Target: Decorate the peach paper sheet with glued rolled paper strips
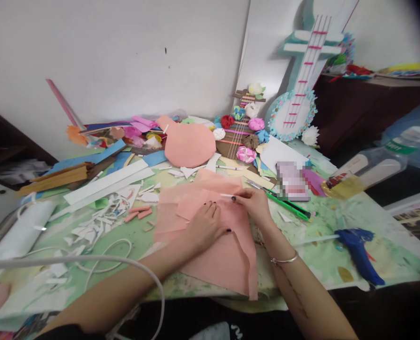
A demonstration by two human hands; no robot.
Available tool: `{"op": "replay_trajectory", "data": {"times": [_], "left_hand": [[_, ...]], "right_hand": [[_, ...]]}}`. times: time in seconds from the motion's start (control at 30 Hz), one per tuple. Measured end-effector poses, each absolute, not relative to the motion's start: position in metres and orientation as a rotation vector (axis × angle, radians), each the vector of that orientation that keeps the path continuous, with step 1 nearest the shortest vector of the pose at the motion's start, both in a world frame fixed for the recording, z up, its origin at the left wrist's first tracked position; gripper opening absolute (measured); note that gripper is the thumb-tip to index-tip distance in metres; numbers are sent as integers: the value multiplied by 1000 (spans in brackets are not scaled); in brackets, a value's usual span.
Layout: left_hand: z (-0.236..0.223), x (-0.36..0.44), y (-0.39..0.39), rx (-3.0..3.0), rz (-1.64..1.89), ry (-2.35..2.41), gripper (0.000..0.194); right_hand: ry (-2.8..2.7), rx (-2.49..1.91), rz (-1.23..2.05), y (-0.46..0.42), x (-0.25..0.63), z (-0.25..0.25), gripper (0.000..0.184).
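A sheet of salmon-pink crepe paper (pixel 219 257) lies creased on the table in front of me, with a smaller pink piece (pixel 189 208) on top. My left hand (pixel 205 224) rests flat on the paper, fingers stretched out and thumb apart. Just to its right, my right hand (pixel 255 204) is closed in a pinch at the end of a thin white stick (pixel 227 195), against the smaller pink piece. Behind the paper is a pink-covered rounded shape (pixel 190 144) with a narrow neck. A green utility knife (pixel 288 205) lies to the right of my right hand.
A blue glue gun (pixel 358 252) sits at the right, near a plastic bottle (pixel 383 160). White scraps (pixel 96 222) and a white cable (pixel 121 259) are at the left. A flower-covered stringed model (pixel 241 127) and a white-and-teal one (pixel 295 101) stand at the back.
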State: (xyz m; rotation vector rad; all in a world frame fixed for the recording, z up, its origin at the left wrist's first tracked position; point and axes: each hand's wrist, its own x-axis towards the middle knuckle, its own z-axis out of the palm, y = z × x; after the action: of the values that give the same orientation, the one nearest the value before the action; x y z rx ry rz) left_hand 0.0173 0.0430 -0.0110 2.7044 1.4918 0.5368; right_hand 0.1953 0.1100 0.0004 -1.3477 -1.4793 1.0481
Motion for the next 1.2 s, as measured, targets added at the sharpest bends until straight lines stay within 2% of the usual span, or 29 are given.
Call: {"op": "replay_trajectory", "data": {"times": [0.1, 0.23, 0.37, 0.43, 0.6, 0.8, 1.2], "left_hand": [[-13, 14, 36, 2743, 578, 1439, 50], [1, -12, 32, 2672, 849, 1315, 25], [12, -50, 41, 2586, 942, 1230, 13], [12, -66, 48, 2538, 891, 1154, 16], [3, -81, 57, 2461, 716, 1045, 39], [-3, -75, 57, 2567, 833, 945, 20], [-11, -78, 51, 2930, 750, 917, 24]], "right_hand": [[-1505, -1295, 999, 108, 191, 4, 13], [-1594, -1202, 1022, 99, 179, 2, 14], [-1761, -1086, 1054, 88, 164, -2, 8], [-1868, -1050, 1047, 83, 158, -3, 8], [-2086, -1041, 1007, 78, 152, -6, 17], [-2185, -1078, 1012, 82, 157, -4, 22], [-2251, -1082, 1029, 81, 157, -3, 19]]}}
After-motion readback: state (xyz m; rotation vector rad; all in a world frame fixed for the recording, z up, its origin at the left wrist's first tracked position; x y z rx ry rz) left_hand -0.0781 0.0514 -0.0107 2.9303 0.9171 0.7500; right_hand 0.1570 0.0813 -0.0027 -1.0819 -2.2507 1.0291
